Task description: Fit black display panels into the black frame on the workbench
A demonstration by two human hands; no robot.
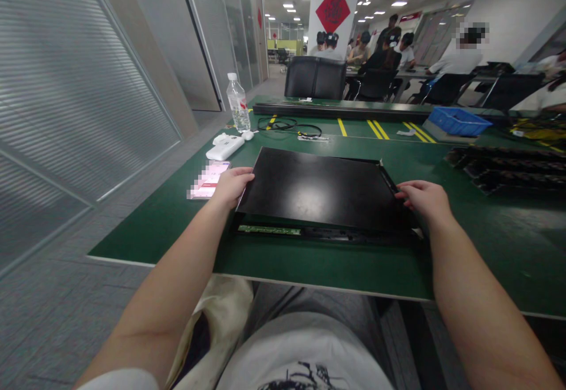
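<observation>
A glossy black screen panel (318, 187) lies slightly skewed over a black frame (345, 234) on the green table. Along the frame's near side shows a strip of green circuit board (269, 230). My left hand (236, 185) is closed on the panel's left edge, thumb and fingers pinching it. At the opposite side, my right hand (418, 197) has its fingers bent together at the right edge, where panel and frame side nearly meet. Its fingertips are partly hidden, and I cannot tell whether they grip the panel alone or the frame too.
Left of the panel lie a lit phone (210, 181) and a white case-like device (225, 146). Behind stand a water bottle (239, 104) and a coiled black cable (287, 125). A blue bin (458, 121) and stacked dark strips (504, 169) are at right. Several people sit farther back.
</observation>
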